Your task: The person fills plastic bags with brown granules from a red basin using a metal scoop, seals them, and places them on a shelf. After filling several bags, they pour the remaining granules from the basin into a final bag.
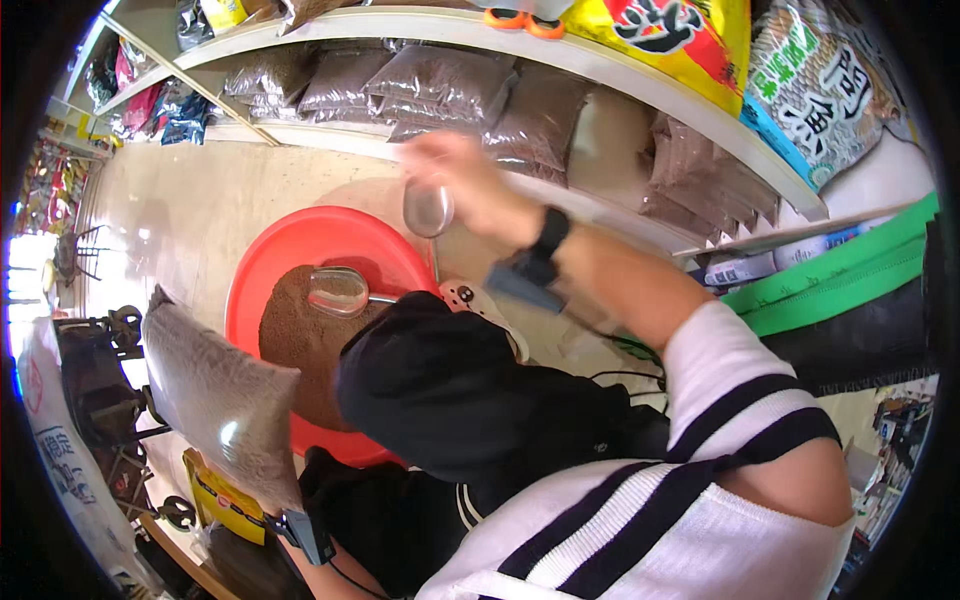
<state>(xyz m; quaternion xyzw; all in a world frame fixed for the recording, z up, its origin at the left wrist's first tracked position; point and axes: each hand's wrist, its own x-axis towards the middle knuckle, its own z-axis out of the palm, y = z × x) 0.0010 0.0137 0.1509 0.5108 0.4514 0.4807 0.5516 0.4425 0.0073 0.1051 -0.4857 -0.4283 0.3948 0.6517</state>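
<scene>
A full, clear plastic bag of brown granules (225, 400) stands tilted above my left wrist, to the left of my knees. My left forearm (335, 572) leads up to its lower corner. The bag rests on my left hand, which is hidden behind it. Smeared by motion, my right hand (450, 172) is stretched out beyond the red tub (262, 250). Just below those fingers is a clear, rounded scoop or cup (428, 208); whether I hold it is unclear. A clear scoop (338, 292) with a metal handle lies on the brown granules (300, 355) in the tub.
Filled bags (440, 85) line the low shelf (350, 22) ahead. Larger printed bags (825, 95) stand on it at the right. A green-edged strip (840, 270) is farther right. Folding chairs (100, 370) and a yellow package (222, 497) stand at left. My black-clad knees partly cover the tub.
</scene>
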